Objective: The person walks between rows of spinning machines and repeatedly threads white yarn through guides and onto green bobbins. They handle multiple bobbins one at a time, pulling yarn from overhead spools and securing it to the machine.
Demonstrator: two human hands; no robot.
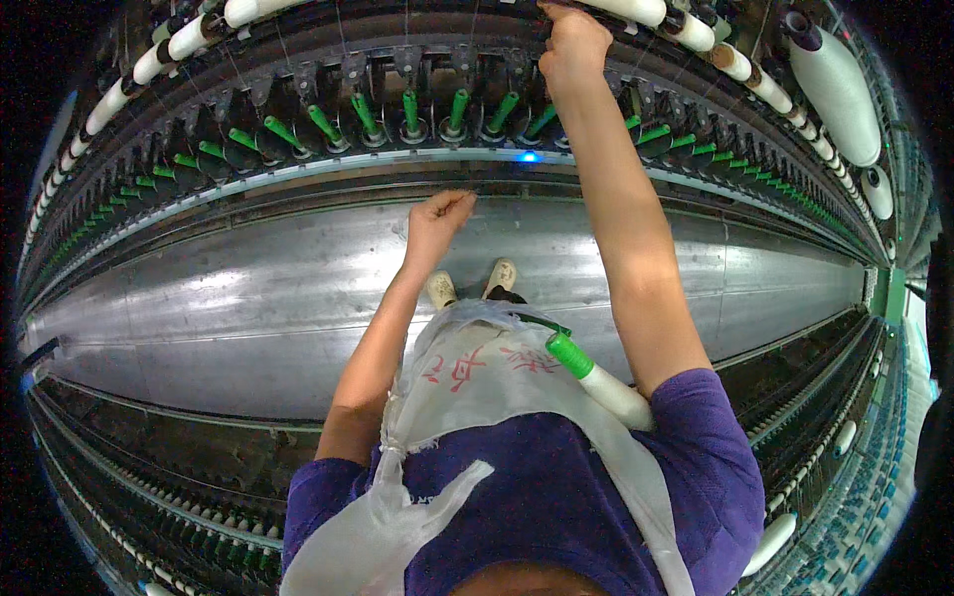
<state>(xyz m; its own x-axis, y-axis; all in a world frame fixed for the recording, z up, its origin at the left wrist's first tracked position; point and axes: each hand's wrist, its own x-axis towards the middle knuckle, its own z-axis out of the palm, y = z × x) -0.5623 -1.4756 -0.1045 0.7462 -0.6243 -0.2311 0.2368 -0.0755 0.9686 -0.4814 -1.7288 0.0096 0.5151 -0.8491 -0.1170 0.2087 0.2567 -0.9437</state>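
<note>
My left hand (438,221) hangs over the metal floor just in front of the machine's lower rail (388,189). Its fingers are pinched together, and whatever may be in them is too small to make out. Stretched far forward, my right hand (576,45) is closed at the upper row of white rollers (636,10), its fingertips partly hidden. Below it stands a curved row of bare green spindles (410,111). A bobbin of white yarn with a green end (606,392) rests against the right side of my pale apron (477,382).
A blue light (528,157) glows on the front rail. Large white yarn packages (840,99) hang at the upper right. Behind me runs another machine row (189,507) with several white bobbins. A grey metal floor (248,298) lies between the two rows.
</note>
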